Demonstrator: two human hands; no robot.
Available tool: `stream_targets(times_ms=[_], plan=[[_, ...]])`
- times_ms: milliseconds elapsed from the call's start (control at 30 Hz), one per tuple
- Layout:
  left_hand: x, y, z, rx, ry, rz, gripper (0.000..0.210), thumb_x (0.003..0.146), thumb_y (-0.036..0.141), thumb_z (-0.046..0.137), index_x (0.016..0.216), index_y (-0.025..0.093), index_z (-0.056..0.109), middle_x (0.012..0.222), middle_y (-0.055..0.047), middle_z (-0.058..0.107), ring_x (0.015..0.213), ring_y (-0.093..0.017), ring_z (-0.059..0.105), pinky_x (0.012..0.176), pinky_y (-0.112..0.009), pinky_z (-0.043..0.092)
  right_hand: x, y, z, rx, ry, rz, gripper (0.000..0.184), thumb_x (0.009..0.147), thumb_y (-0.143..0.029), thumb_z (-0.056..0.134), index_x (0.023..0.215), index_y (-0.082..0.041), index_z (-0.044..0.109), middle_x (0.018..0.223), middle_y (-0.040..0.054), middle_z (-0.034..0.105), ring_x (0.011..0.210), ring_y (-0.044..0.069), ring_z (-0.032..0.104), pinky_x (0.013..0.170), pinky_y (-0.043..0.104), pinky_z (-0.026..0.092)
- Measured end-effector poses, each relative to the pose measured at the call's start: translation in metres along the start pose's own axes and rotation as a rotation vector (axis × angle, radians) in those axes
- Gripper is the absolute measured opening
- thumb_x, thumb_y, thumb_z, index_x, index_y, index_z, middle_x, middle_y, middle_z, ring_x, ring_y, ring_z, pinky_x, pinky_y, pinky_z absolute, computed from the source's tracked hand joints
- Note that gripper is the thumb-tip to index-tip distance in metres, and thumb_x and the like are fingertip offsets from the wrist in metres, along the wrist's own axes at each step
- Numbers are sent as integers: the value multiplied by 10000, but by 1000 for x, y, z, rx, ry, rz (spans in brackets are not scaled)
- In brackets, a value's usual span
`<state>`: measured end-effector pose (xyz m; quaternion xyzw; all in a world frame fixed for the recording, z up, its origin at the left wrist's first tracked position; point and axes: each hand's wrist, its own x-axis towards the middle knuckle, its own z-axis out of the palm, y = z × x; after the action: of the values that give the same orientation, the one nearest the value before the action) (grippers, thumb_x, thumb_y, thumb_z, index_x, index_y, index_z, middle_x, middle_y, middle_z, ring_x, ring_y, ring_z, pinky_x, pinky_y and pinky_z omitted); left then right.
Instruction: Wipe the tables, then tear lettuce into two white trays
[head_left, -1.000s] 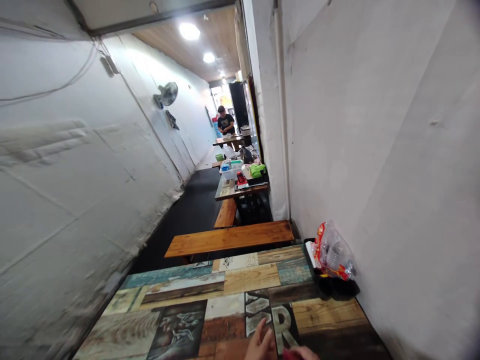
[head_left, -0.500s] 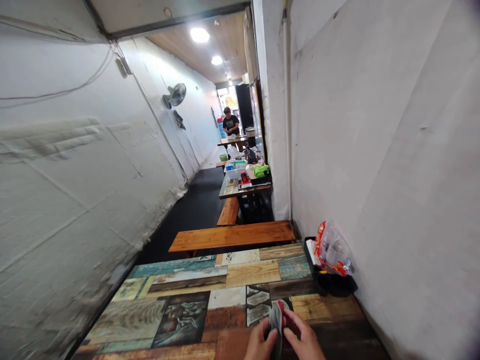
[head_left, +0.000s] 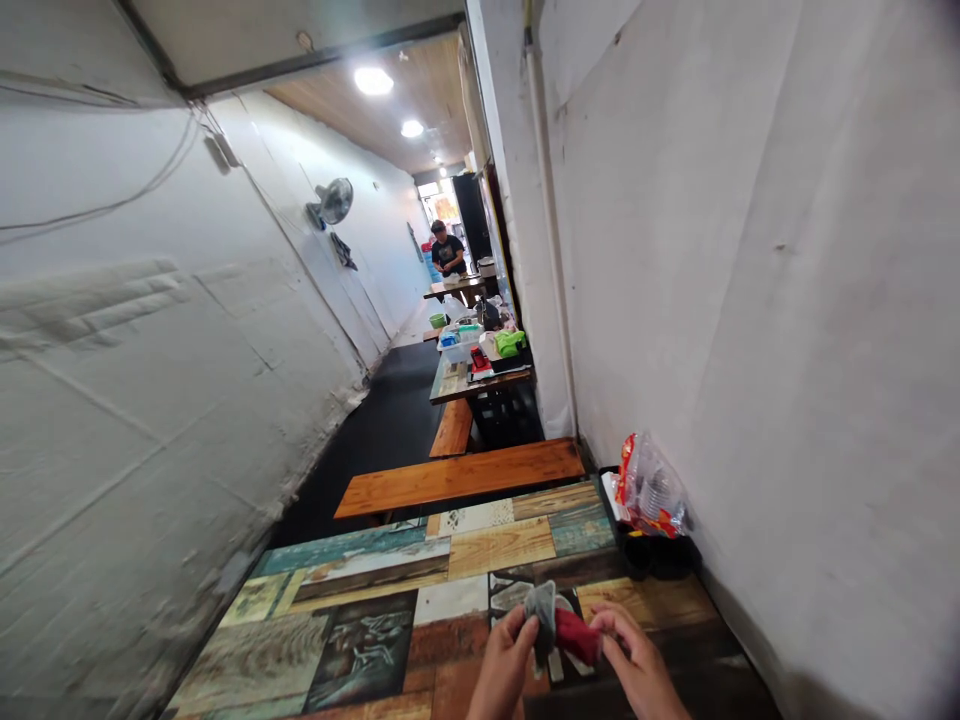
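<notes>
Above the near edge of the patterned table (head_left: 450,600), both hands hold a small grey and red piece of cloth (head_left: 576,632); its exact kind I cannot make out. My left hand (head_left: 507,655) pinches the grey part between thumb and fingers. The red part stretches out to the right, and my right hand (head_left: 634,655) grips its end with the fingertips. The cloth hangs off the tabletop or just over it; the gap is hard to judge.
A black holder (head_left: 660,555) with a clear and red plastic package (head_left: 651,490) stands against the right wall. Beyond the table is a wooden bench (head_left: 461,478). Farther back, another table (head_left: 480,385) bears several items, and a person (head_left: 448,250) stands behind a third.
My right hand has moved right, away from the left, drawing the red part out sideways. Before, the hands were close together around the folded cloth. The view has tilted slightly.
</notes>
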<state>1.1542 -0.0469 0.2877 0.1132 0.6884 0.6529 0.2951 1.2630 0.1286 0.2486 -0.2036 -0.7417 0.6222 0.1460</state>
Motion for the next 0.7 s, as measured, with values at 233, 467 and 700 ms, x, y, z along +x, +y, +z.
stream_targets(times_ms=[233, 467, 700], plan=[[1, 2, 6, 125, 64, -9, 440, 681, 609, 679, 772, 178, 689, 830, -67, 692, 880, -263, 603, 831, -354, 472, 4, 0, -6, 142, -22, 55, 467, 816, -650, 496, 920, -226, 660, 945, 72, 707, 930, 242, 655, 846, 309, 525], [-9, 10, 17, -44, -48, 34, 524, 599, 497, 787, 991, 169, 673, 978, -100, 709, 957, -286, 620, 875, -366, 464, -5, -1, 12, 288, -66, 148, 533, 771, -556, 604, 1185, -220, 612, 1211, 88, 663, 1121, 259, 617, 970, 342, 477], [-6, 7, 8, 182, 83, 15, 369, 633, 439, 707, 895, 179, 677, 892, -81, 704, 902, -269, 617, 826, -348, 466, -9, -10, 9, 133, -90, 127, 302, 766, -411, 587, 930, -187, 707, 946, 86, 740, 902, 272, 674, 827, 364, 520]])
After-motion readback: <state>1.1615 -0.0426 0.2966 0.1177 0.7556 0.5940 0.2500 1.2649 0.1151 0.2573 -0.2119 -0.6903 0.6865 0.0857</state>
